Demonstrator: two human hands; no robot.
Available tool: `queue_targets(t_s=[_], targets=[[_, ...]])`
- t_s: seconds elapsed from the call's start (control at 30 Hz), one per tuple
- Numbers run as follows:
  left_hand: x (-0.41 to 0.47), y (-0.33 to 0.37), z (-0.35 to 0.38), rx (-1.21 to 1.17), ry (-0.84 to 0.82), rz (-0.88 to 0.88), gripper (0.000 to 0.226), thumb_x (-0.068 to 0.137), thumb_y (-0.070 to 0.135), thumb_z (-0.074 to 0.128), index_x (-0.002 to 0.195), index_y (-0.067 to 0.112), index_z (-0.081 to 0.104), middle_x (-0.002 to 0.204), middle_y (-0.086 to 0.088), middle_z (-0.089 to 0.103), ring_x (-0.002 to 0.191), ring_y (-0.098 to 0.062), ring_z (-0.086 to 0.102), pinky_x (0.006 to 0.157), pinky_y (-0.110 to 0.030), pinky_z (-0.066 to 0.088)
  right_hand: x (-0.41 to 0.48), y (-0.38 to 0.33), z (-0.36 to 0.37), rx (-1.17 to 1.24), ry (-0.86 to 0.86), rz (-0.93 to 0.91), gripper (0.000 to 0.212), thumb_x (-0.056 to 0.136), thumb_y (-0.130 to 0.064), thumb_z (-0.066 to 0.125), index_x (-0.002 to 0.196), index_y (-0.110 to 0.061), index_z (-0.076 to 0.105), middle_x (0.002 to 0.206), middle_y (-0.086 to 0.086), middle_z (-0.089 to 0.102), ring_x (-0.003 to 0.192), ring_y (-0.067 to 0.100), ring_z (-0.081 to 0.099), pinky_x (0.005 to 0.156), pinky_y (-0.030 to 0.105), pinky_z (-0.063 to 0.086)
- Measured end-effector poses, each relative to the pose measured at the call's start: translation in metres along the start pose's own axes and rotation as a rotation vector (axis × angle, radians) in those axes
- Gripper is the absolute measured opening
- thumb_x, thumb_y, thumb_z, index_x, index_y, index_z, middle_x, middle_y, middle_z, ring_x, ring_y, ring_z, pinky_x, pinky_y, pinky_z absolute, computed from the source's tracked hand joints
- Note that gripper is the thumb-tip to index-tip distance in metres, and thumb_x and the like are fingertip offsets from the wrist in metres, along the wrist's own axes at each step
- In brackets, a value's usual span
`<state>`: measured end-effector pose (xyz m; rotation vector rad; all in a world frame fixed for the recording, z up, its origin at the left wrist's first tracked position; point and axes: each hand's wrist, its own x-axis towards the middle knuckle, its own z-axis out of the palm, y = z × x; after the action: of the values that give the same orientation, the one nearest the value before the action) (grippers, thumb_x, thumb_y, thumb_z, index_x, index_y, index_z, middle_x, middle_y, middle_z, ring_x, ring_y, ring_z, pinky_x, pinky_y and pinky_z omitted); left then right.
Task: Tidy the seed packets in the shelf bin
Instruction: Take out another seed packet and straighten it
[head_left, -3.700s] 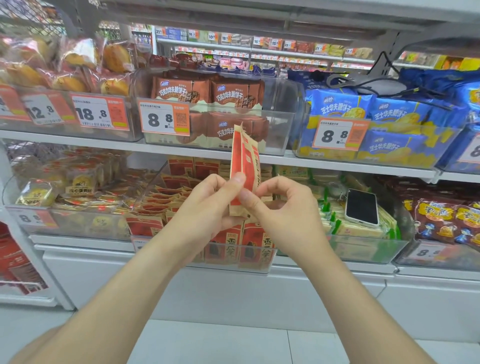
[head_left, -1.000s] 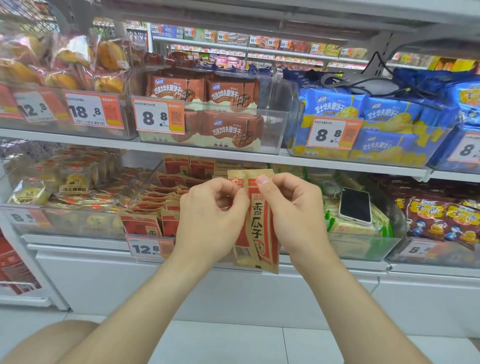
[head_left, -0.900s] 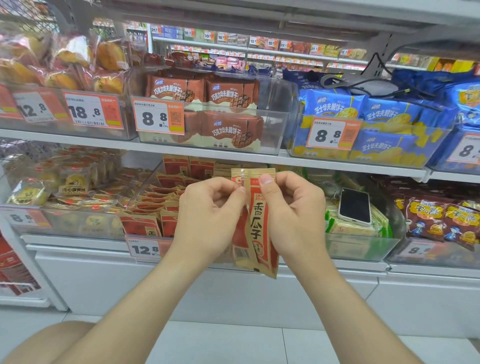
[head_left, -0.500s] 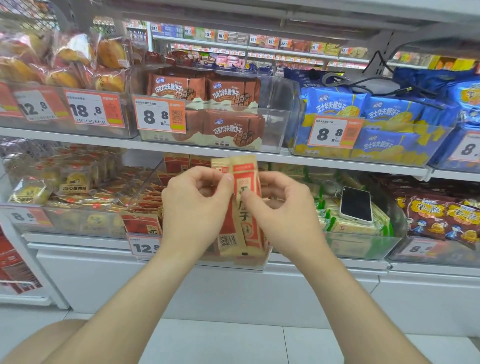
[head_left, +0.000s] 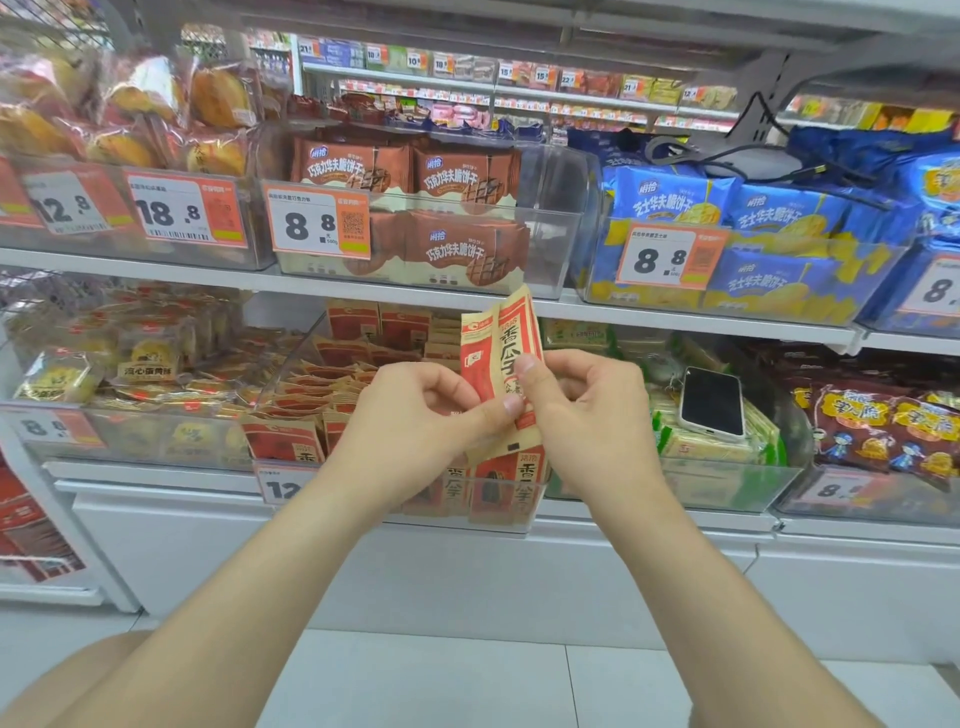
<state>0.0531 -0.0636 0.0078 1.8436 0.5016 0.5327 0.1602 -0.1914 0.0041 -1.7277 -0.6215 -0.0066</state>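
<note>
Your left grip & right grip are both pinching red/tan pkts, upright, in front of bin; they're sitting higher vs 0.5 s ago.

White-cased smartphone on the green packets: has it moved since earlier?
No. The white-cased smartphone still lies on the green packets, same spot in its clear bin.

White shelf beneath a row of clear bins, the middle one full of seed packets.
</note>
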Motion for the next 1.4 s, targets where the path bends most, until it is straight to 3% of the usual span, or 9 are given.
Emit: queue_targets(t_s=[0.23, 0.37, 0.63, 0.73, 0.9, 1.03, 1.13, 1.23, 1.4], targets=[[0.006, -0.003, -0.004, -0.03, -0.045, -0.001, 0.056, 0.07, 0.052, 0.093, 0.098, 0.01, 0.07, 0.094, 0.003, 0.082, 0.086, -0.021, 0.081, 0.073, -0.047, 0.069, -0.002, -0.003, -0.003, 0.054, -0.063, 0.044, 0.023, 0.092, -0.044, 0.081, 0.108, -0.029, 0.074, 0.073, -0.001, 0.079, 0.073, 0.013, 0.078, 0.072, 0.04, 0.065], [0.01, -0.005, -0.002, 0.04, 0.023, 0.015, 0.031, 0.081, 0.036, 0.091, 0.091, 0.015, 0.072, 0.09, 0.008, 0.082, 0.084, -0.018, 0.08, 0.071, -0.047, 0.069, -0.003, -0.003, 0.0, 0.038, -0.145, 0.056, 0.028, 0.093, -0.034, 0.082, 0.117, -0.032, 0.067, 0.08, -0.005, 0.08, 0.074, 0.013, 0.08, 0.073, 0.045, 0.067], [0.012, -0.001, -0.005, 0.037, -0.032, 0.028, 0.013, 0.088, 0.015, 0.083, 0.096, 0.01, 0.074, 0.077, 0.001, 0.081, 0.076, -0.018, 0.08, 0.074, -0.05, 0.069, 0.0, 0.002, 0.002, -0.173, -0.123, -0.085, 0.019, 0.104, -0.043, 0.065, 0.108, -0.029, 0.076, 0.077, -0.006, 0.079, 0.076, 0.015, 0.077, 0.069, 0.042, 0.063], [0.011, 0.002, -0.013, 0.014, -0.08, 0.039, 0.012, 0.094, 0.015, 0.082, 0.1, 0.008, 0.074, 0.083, 0.0, 0.083, 0.081, -0.018, 0.082, 0.074, -0.045, 0.069, 0.001, 0.001, 0.002, -0.05, -0.158, 0.009, 0.023, 0.107, -0.04, 0.062, 0.119, -0.024, 0.074, 0.088, -0.004, 0.082, 0.082, 0.017, 0.079, 0.073, 0.049, 0.066], [0.008, 0.004, -0.019, -0.005, -0.091, 0.061, 0.013, 0.094, 0.017, 0.082, 0.101, 0.009, 0.075, 0.086, -0.001, 0.083, 0.082, -0.017, 0.082, 0.065, -0.033, 0.068, -0.002, -0.007, 0.001, 0.126, -0.229, 0.148, 0.02, 0.11, -0.034, 0.057, 0.121, -0.022, 0.069, 0.089, -0.002, 0.082, 0.076, 0.018, 0.08, 0.061, 0.037, 0.062], [0.011, -0.001, -0.019, -0.037, -0.086, 0.058, 0.01, 0.097, 0.017, 0.079, 0.102, 0.009, 0.076, 0.088, -0.004, 0.084, 0.086, -0.021, 0.082, 0.078, -0.042, 0.069, -0.002, -0.01, -0.001, 0.182, -0.25, 0.182, 0.025, 0.113, -0.034, 0.053, 0.122, -0.02, 0.071, 0.092, 0.0, 0.083, 0.078, 0.019, 0.079, 0.061, 0.035, 0.064], [0.012, -0.004, -0.019, -0.083, -0.052, 0.061, 0.01, 0.103, 0.021, 0.073, 0.103, 0.011, 0.077, 0.091, -0.003, 0.084, 0.089, -0.019, 0.082, 0.082, -0.04, 0.068, -0.002, -0.013, -0.005, 0.253, -0.339, 0.174, 0.033, 0.116, -0.029, 0.043, 0.126, -0.019, 0.072, 0.097, 0.006, 0.082, 0.076, 0.019, 0.077, 0.06, 0.03, 0.062], [0.012, -0.004, -0.019, -0.127, -0.044, 0.076, 0.021, 0.102, 0.033, 0.072, 0.104, 0.012, 0.079, 0.095, -0.001, 0.083, 0.096, -0.018, 0.081, 0.085, -0.037, 0.067, -0.004, -0.013, -0.007, 0.234, -0.375, 0.083, 0.028, 0.113, -0.023, 0.052, 0.13, -0.019, 0.073, 0.101, 0.003, 0.083, 0.088, 0.018, 0.08, 0.068, 0.033, 0.066], [0.011, -0.006, -0.02, -0.112, -0.062, 0.048, 0.062, 0.074, 0.068, 0.09, 0.104, 0.016, 0.075, 0.094, -0.005, 0.083, 0.096, -0.028, 0.081, 0.094, -0.052, 0.065, -0.006, -0.012, -0.008, 0.321, -0.264, 0.09, 0.015, 0.098, -0.021, 0.076, 0.104, -0.007, 0.079, 0.087, 0.011, 0.082, 0.082, 0.026, 0.082, 0.07, 0.033, 0.067]])
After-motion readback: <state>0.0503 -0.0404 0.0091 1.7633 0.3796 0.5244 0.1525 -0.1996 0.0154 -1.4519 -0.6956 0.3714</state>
